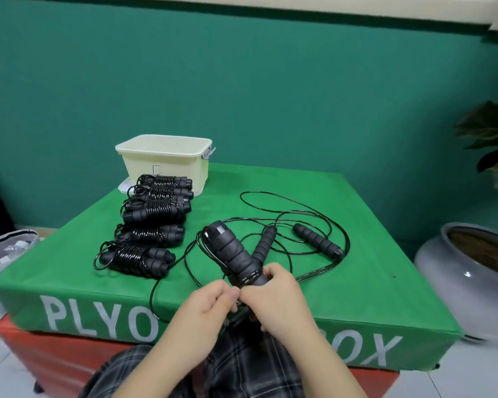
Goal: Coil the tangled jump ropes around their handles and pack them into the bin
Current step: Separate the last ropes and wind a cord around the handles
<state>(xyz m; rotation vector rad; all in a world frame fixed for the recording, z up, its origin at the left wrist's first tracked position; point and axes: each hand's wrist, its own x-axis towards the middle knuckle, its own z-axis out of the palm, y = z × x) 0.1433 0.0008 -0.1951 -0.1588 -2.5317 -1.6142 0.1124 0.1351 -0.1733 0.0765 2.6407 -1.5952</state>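
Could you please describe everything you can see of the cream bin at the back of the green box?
The cream bin is a rectangular, plastic-looking tub with rounded corners and a thick rim. A grey latch handle shows at its right end. It stands upright and open at the far left corner of the green plyo box, apparently on a flat white piece, perhaps its lid. Its inside is not visible. The nearest coiled rope bundle lies right before it.

Green plyo box [357, 254] stacked on a red one [55, 360], teal wall [242, 96] behind. Grey ceramic pot [443, 282] on the right floor, leafy plant [492, 139] above it, plaid trousers [242, 372] below.
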